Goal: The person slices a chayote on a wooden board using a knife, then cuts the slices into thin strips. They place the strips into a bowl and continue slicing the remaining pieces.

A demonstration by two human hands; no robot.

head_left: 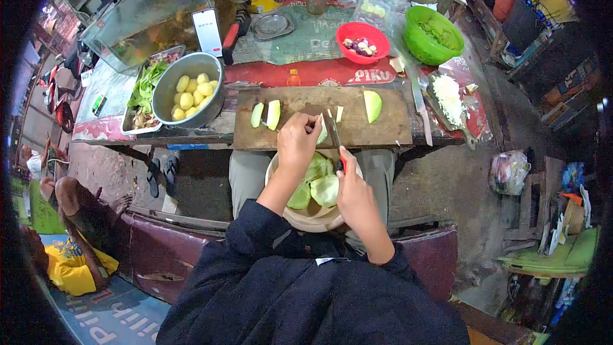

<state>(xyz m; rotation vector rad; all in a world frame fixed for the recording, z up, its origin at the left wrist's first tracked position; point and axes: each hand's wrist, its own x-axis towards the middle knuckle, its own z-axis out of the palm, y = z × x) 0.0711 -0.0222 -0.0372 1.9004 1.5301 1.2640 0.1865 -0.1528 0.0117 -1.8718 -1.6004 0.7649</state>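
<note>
My left hand (299, 139) pinches a pale green piece of what looks like chayote (322, 131) at the near edge of a wooden cutting board (294, 97). My right hand (355, 193) grips a knife (331, 131) by its red and black handle, the blade beside that piece. On the board lie two long slices (273, 115) to the left, a small sliver (339, 114) just beyond the blade and a larger wedge (373, 107) to the right. Below, a cream basin (308, 222) in my lap holds several green chunks (325, 190).
Left of the board stands a metal pot (218, 100) of peeled potatoes. A red bowl (362, 58) and a green basin (415, 55) sit at the back right, near another knife (419, 105) and white shreds (449, 99). A person in yellow (67, 267) is at lower left.
</note>
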